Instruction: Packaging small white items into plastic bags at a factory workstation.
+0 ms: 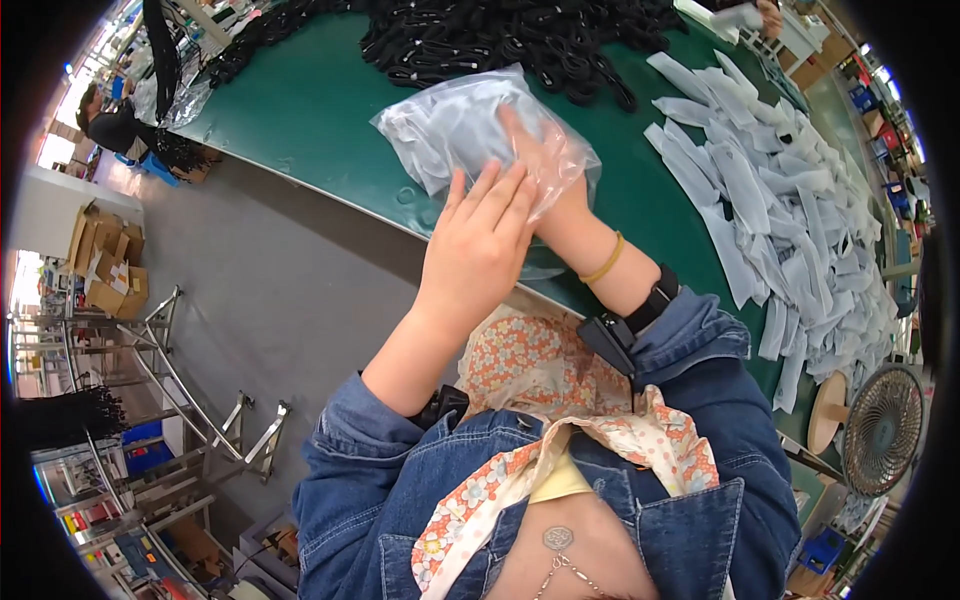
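A clear plastic bag [410,150] filled with pale, whitish pieces lies on the green tabletop in front of me. My right hand [540,160] reaches into the bag's mouth from the right, its fingers stretched out and apart beneath the film, against the contents. The film and glare partly blur these fingers. My left hand [480,235] rests on the near side of the bag with its fingers straight and flat, close beside my right hand. A yellow band circles my right wrist.
Bundled black cords [490,40] are heaped along the table's far side. To the right spreads a large pile of pale, filmy sleeves [770,200]. A round fan [884,430] stands at lower right. Metal racks [180,370] and cardboard boxes [112,265] occupy the left, where another person [125,130] sits.
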A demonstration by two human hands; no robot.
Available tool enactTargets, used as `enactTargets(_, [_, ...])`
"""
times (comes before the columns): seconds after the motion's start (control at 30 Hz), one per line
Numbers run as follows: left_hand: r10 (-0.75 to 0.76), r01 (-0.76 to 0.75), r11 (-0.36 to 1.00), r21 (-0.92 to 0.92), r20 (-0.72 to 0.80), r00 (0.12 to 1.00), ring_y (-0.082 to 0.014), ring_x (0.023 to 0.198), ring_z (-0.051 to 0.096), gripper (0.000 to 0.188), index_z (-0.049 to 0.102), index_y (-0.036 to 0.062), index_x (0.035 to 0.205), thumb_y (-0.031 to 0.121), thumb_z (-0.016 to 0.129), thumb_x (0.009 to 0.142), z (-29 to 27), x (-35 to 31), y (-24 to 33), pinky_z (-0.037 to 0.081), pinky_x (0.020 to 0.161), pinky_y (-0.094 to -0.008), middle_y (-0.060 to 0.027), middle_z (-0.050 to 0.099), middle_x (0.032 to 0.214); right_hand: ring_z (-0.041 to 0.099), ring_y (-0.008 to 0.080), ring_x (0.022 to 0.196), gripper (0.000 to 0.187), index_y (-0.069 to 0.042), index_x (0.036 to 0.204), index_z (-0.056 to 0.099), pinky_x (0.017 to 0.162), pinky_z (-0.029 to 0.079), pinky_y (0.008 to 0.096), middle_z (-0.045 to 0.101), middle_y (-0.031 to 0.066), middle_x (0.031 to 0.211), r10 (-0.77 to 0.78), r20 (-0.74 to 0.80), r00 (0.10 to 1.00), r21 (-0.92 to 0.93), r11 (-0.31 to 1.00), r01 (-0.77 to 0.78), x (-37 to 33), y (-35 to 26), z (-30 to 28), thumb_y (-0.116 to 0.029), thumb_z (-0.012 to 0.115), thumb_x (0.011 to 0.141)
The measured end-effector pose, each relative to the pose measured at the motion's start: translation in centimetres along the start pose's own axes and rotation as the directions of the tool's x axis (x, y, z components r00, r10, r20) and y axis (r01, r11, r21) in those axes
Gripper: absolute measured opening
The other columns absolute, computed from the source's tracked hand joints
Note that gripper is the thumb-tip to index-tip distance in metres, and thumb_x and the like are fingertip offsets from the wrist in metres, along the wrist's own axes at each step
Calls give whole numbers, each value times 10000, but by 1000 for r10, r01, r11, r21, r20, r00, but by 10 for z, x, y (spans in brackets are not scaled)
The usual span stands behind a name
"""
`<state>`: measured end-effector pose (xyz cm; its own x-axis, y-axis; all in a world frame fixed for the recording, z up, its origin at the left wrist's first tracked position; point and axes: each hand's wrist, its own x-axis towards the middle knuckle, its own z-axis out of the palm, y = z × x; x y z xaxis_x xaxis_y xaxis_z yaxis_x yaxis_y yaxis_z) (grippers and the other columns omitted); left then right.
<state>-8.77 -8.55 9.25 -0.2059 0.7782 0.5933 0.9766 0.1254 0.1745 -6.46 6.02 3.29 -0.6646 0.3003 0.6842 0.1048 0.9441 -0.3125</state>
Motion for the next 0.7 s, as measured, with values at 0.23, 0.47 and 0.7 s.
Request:
enactTargets(0.23, [70, -64, 991, -114, 45, 997, -310, 1146, 536, 314, 596, 9, 1113, 173, 611, 845, -4, -1, -2, 378, 1005, -493, -132, 608, 1142, 539, 439, 947, 570, -87, 1279, 511, 848, 433, 506, 543, 248, 1052, 342, 167, 925, -318, 907, -278, 82, 17, 45, -370, 601, 792])
enactTargets(0.47, [76, -6, 956, -294, 230, 970, -337, 1183, 503, 347, 575, 67, 1179, 243, 572, 880, -9, 38, -29, 320, 1042, -507, -137, 576, 1220, 457, 440, 1158, 521, -59, 1280, 498, 991, 350, 495, 482, 299, 1204, 19, 70, 997, -241, 970, -2, 72, 68, 60, -302, 581, 827])
enactTargets(0.7, [-291, 288, 956, 50, 228, 929, -339, 1241, 440, 522, 466, 255, 1332, 494, 490, 868, 67, 138, -140, 292, 1037, -550, -123, 484, 1342, 455, 393, 1142, 418, -76, 1169, 559, 962, 368, 483, 477, 203, 1250, -82, 152, 985, 160, 985, 58, -40, 24, -16, -125, 639, 762])
